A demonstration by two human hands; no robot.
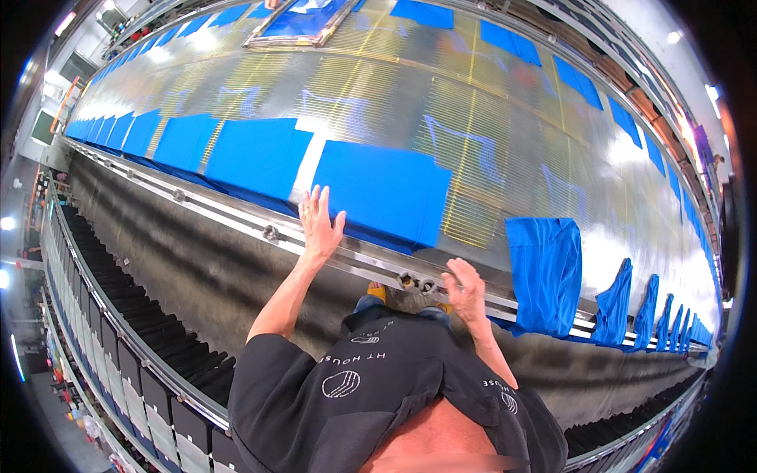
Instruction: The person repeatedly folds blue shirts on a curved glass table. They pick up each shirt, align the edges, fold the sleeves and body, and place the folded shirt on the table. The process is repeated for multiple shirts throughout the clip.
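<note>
My left hand (321, 227) is open, its fingers spread over the near left corner of a flat blue cloth piece (386, 185). Whether the fingertips press on the cloth I cannot tell. Right of that piece, my right hand (467, 290) hovers near the table's metal edge rail (363, 272) with fingers apart, holding nothing. The cloth lies smooth on the long shiny table (473, 236), its near edge bending down toward the rail. To the left lies another flat blue piece (256, 162). On the right, a loose, wrinkled blue piece (544, 276) hangs over the rail.
More crumpled blue pieces (613, 303) drape over the edge farther right. Flat pieces (509, 41) line the table's far side. A framed screen (303, 22) rests at the far edge, with another person's hand (272, 4) beside it. Behind me runs a rack of dark panels (130, 288).
</note>
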